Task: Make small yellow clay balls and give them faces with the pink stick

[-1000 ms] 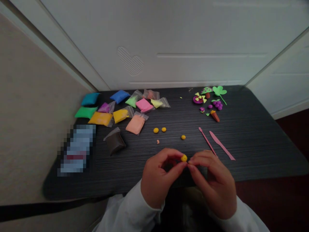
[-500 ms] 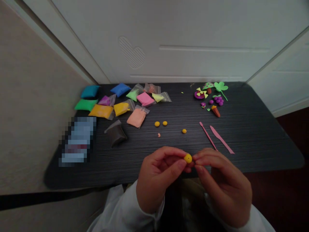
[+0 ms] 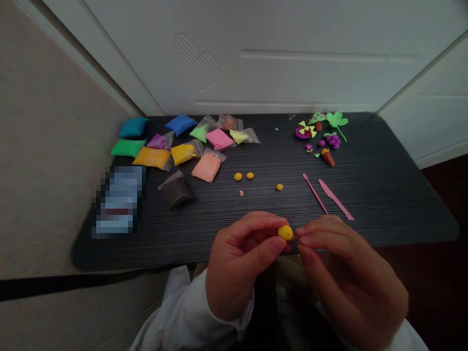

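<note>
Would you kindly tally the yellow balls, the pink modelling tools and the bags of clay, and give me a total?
Yellow ball in the left hand: 1
Yellow balls on the table: 3
Pink modelling tools: 2
Clay bags: 12
Total: 18

The left hand and right hand block the near middle. Beyond them one could pass between the pale yellow bag and the purple dish, around one yellow ball — though the white door closes the far end. Right of the pink knife, the dark table gives broad passage.
</note>
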`<state>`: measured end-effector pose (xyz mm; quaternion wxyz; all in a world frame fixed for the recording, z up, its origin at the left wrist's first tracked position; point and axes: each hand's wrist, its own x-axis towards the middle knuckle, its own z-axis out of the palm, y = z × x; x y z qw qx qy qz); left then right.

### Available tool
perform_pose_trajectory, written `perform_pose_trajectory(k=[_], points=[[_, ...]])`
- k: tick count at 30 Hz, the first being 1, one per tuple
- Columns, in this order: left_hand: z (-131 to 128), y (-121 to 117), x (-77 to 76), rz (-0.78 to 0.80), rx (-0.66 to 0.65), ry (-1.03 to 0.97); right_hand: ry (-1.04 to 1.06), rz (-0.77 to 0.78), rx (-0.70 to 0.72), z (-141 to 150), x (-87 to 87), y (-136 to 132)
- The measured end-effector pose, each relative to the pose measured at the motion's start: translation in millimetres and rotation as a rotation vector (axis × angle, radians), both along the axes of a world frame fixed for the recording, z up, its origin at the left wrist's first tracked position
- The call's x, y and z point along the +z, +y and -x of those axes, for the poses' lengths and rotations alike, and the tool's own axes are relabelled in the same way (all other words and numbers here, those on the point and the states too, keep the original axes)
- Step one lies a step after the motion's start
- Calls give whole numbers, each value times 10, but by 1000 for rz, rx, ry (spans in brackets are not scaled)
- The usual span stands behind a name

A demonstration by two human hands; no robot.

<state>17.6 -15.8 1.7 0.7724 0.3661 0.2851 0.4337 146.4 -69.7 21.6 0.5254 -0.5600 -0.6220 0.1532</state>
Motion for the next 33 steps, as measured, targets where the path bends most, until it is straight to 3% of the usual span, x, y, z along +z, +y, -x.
perform_pose_trajectory(k=[7,33], points=[[5,-69,26,-117,90,42,-33,17,-23,42,74,-18],[20,-131,29,-290,125,93,-144,31,8,-3,152,-80]])
